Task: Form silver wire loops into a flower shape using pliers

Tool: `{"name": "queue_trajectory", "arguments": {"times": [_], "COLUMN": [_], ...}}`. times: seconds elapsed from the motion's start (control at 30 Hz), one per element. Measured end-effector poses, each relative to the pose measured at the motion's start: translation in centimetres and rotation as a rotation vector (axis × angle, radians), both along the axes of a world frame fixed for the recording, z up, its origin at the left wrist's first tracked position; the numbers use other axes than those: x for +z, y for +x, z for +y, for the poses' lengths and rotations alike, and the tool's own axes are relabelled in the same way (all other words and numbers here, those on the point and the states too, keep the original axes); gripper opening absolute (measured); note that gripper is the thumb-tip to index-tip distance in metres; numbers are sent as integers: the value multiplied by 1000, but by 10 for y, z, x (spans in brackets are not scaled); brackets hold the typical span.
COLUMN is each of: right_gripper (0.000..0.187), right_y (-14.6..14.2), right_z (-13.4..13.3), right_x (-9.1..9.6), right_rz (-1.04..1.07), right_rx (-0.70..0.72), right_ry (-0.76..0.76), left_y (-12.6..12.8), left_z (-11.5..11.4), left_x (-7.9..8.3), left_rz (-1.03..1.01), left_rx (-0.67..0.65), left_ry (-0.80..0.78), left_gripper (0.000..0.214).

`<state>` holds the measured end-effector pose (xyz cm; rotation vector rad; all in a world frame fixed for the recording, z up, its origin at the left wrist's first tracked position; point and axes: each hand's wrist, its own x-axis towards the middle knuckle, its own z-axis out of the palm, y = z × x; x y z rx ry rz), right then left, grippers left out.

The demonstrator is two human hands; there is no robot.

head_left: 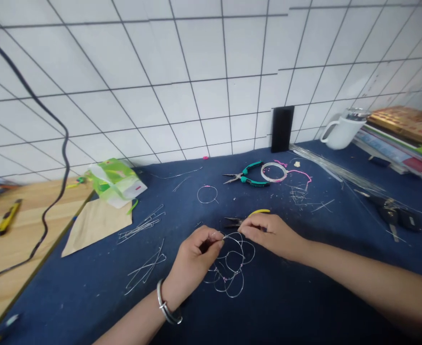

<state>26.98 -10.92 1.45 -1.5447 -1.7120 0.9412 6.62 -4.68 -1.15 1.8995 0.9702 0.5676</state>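
Between my two hands is a flower-like shape of thin silver wire loops (242, 263), with small pink bits along its inner ring. My left hand (200, 248), a silver bangle at the wrist, pinches the wire at the upper left of the loops. Thumb and forefinger of my right hand (263, 231) are closed at the top of the same wire. Partly hidden behind my right hand lie yellow-handled pliers (233, 222). Farther back rests a single wire ring (207, 194) with pink thread on it.
Teal-handled pliers (248, 175) and a white ring with pink thread (273, 172) lie toward the wall. Bent wire pieces (144, 224) are on the left. At right are black-handled cutters (393, 213), a wire bundle (322, 165), a white mug (343, 132) and stacked books (404, 139).
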Motion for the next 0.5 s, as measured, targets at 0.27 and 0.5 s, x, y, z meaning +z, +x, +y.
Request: {"name": "queue_trajectory", "arguments": {"times": [0.27,0.5], "right_gripper": [12,12], "right_y": [1,3], "right_z": [1,1], "right_x": [-7,-6], "right_rz": [160,231], "right_rx": [13,23], "right_ry": [-159,-188], "left_y": [2,0], "left_z": [-2,-1], "left_x": [-2,-3], "left_rz": [-6,-41], "left_rx": [-47,-88], "left_ry": [-35,-115], "left_gripper": [7,8]}}
